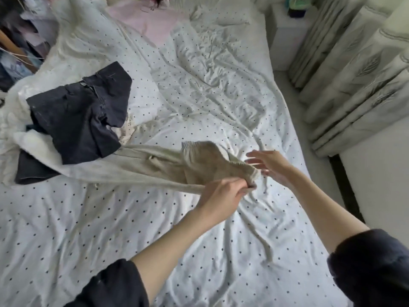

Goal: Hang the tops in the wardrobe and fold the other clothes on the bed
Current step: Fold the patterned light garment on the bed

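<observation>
A beige garment (141,165) with a ribbed waistband stretches across the bed (199,96) from the clothes pile at the left to my hands. My left hand (221,193) pinches its waistband end, lifted off the sheet. My right hand (270,165) hovers just right of that end, fingers spread and blurred, holding nothing. Dark denim shorts (81,111) lie flat on top of white clothes (28,138) at the left, with another dark piece (31,171) under them. A pink garment (152,25) lies at the head of the bed.
The bed has a white sheet with small dark dots. Hanging clothes and a wooden rail (15,45) are at the far left. Pale curtains (354,74) hang on the right, beside a white bedside unit (285,34).
</observation>
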Available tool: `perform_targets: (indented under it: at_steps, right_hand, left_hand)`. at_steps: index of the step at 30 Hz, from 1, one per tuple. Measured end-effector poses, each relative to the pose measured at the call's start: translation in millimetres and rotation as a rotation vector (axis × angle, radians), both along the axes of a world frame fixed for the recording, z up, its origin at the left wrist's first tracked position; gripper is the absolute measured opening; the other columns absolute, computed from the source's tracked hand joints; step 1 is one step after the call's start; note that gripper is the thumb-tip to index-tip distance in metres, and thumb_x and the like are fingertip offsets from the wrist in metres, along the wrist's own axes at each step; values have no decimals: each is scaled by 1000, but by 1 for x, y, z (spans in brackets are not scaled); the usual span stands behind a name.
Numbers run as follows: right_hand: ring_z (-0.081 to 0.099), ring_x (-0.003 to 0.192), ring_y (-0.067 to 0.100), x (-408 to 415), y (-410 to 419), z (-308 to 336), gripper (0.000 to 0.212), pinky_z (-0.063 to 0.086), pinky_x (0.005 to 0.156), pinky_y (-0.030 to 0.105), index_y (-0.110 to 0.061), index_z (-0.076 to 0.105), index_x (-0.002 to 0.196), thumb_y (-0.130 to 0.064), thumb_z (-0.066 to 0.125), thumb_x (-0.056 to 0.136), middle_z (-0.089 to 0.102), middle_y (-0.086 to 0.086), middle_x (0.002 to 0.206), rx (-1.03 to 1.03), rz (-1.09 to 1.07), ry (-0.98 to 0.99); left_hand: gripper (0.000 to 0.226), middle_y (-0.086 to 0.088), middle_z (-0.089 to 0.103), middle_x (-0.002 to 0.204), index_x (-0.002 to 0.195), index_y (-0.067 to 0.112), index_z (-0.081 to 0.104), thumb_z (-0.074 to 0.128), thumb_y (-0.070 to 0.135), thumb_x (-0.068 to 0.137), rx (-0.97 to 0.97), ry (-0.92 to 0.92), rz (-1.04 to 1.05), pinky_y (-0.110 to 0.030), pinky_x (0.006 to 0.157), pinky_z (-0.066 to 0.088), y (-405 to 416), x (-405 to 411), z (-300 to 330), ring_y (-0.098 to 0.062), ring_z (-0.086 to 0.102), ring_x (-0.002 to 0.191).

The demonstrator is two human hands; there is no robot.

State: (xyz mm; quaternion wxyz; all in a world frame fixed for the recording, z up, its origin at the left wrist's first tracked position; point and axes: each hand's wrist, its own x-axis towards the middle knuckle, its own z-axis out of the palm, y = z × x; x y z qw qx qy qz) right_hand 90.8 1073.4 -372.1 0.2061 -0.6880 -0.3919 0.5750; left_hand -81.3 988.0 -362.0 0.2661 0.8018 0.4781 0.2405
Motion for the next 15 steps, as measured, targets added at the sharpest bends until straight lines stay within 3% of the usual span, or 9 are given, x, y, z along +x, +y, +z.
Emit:
perform_targets:
  at_steps: [4, 7, 9, 12, 14, 15]
  right_hand:
    - [63, 75, 11, 37, -33, -29, 40, 39, 73, 30, -15, 65, 103, -49, 48, 93, 72, -3, 94, -236, 140, -52]
    - [59, 83, 14, 35, -56, -56, 46, 38, 71, 28, -11, 64, 109, -51, 50, 91, 70, -1, 103, -355, 224, -72]
    - [56, 86, 18, 29, -66, -73, 48, 37, 66, 27, -6, 62, 113, -47, 54, 91, 66, 3, 110, -381, 216, -108]
    - [54, 81, 18, 18, -77, -92, 43, 35, 59, 25, -1, 63, 100, -43, 58, 89, 62, 13, 100, -383, 257, -170]
    - [55, 80, 20, 11, -83, -104, 35, 34, 52, 19, -4, 57, 81, -38, 59, 90, 58, 13, 86, -365, 346, -197]
    - [57, 85, 22, 6, -87, -112, 32, 39, 54, 18, -4, 57, 82, -35, 60, 90, 58, 13, 87, -353, 373, -213]
  left_hand:
    - [16, -7, 68, 94, 84, 15, 60, 50, 22, 95, -252, 238, -86, -30, 64, 35, -11, 27, -36, -26, 62, 91]
    - [23, -9, 65, 86, 73, 22, 46, 47, 21, 96, -406, 347, -179, -30, 61, 32, -20, 33, -63, -29, 61, 86]
    - [25, -10, 64, 82, 72, 20, 49, 47, 24, 96, -505, 379, -226, -30, 60, 31, -26, 32, -79, -29, 59, 83]
    - [25, -2, 67, 86, 84, 19, 65, 48, 34, 95, -665, 384, -275, -29, 68, 41, -32, 24, -97, -23, 60, 87]
    - [23, 5, 67, 111, 106, 25, 69, 51, 32, 94, -789, 335, -267, -30, 86, 46, -32, 16, -109, -15, 60, 103]
    - [25, 6, 63, 121, 114, 24, 67, 51, 28, 94, -785, 309, -242, -29, 94, 44, -30, 9, -114, -13, 57, 110]
